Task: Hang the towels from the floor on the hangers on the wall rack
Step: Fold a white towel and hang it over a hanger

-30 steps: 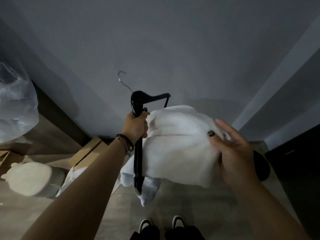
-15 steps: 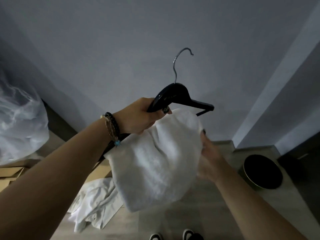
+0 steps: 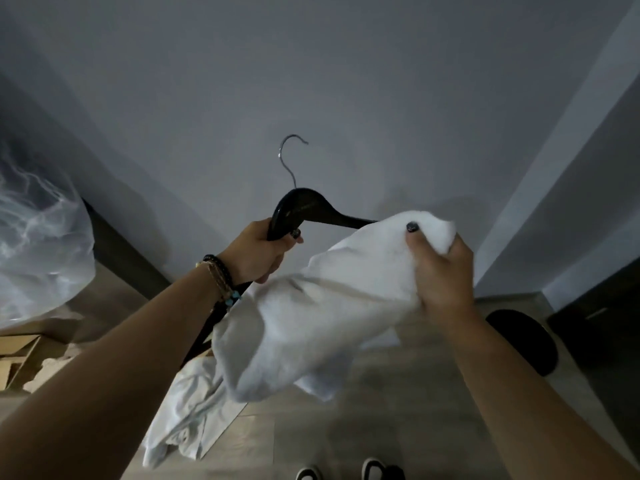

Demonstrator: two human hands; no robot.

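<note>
My left hand grips a black hanger by its left shoulder, its metal hook pointing up at the grey wall. A white towel drapes over the hanger's lower bar and hangs toward the floor. My right hand clutches the towel's upper right end, which covers the hanger's right tip. Another white towel lies crumpled on the floor below my left forearm. The wall rack is out of view.
A clear plastic bag bulges at the left. Cardboard boxes lie on the floor at the lower left. A round black bin stands on the right, by dark furniture. My shoes show at the bottom.
The hanger has turned from edge-on to upright with its hook up. My right hand has moved from the towel's side up to its top right end and closed on it.
</note>
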